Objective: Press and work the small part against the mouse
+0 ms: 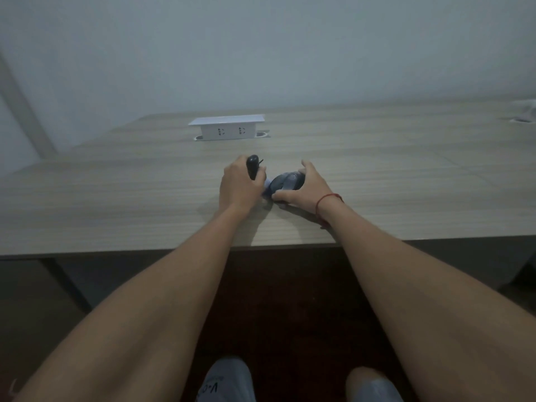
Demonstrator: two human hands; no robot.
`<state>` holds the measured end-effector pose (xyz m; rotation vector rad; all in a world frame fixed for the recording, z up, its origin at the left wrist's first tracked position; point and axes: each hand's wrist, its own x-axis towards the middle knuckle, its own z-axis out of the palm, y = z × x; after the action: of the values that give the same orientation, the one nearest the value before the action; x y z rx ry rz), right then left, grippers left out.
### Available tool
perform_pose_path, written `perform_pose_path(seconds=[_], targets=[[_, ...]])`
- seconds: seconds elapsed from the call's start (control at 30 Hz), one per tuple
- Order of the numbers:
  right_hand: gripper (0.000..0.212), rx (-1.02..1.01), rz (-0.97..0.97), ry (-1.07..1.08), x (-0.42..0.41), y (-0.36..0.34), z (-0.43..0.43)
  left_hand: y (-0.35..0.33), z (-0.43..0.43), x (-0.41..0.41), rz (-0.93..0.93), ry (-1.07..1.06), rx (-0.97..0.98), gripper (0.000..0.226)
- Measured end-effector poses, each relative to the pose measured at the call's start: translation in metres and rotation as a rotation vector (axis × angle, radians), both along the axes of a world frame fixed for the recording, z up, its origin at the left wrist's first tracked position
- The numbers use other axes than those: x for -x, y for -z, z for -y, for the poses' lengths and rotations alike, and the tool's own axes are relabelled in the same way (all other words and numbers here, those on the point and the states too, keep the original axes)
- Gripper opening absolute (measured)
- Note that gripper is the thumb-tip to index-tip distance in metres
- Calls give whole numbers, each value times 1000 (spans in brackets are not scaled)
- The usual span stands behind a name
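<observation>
Head view: left hand (239, 184) grips a black handle (253, 166) upright; right hand (304, 184) curls around a grey mouse (285, 181)

My left hand (240, 184) covered most of the small dark object (253, 166) in its grip, so I could not tell what it was. A pale blue scrap (267, 189) between my hands was too blurred to name. My right hand (307, 185) hid the far side of the dark rounded thing (285, 182). The table (116, 198) ran past both side edges. At the far right edge something white (526, 110) was cut off and blurred. My shoes (229, 381) were cut by the bottom edge.
</observation>
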<state>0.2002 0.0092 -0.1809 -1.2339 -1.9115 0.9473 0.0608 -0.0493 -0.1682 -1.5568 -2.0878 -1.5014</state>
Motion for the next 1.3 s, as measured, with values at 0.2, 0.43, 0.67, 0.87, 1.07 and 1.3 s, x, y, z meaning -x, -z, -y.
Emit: perform_pose_path(seconds=[0.2, 0.43, 0.67, 0.87, 1.07, 1.3], targets=[[117, 16, 27, -28, 0, -2, 3, -5, 2, -13, 13, 83, -106, 20], [118, 6, 37, -49, 0, -3, 4, -5, 1, -8, -8, 59, -62, 20], [110, -113, 86, 77, 4, 1, -1, 8, -2, -8, -91, 112, 14, 22], [111, -48, 35, -32, -2, 0, -2, -9, 3, -18, -31, 165, -163, 20], [113, -36, 3, -87, -7, -2, 2, 1, 3, -4, -122, 134, -2, 19], [102, -128, 49, 6, -5, -2, 5, -8, 10, -5, -61, 112, -234, 20]])
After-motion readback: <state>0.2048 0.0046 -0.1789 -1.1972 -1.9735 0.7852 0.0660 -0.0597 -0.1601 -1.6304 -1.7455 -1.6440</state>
